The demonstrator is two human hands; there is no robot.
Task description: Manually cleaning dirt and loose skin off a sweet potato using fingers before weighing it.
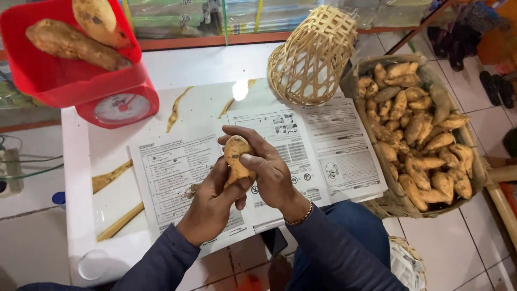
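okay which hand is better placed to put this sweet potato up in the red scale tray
Probably the left hand: the red scale tray sits at the table's far left, on that hand's side. Both hands grip the sweet potato, and the right hand would have to cross over.

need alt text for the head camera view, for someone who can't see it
Both hands, left hand and right hand, hold one sweet potato above printed paper sheets on a white table. A red kitchen scale holds two more; a woven basket of sweet potatoes sits at the right.
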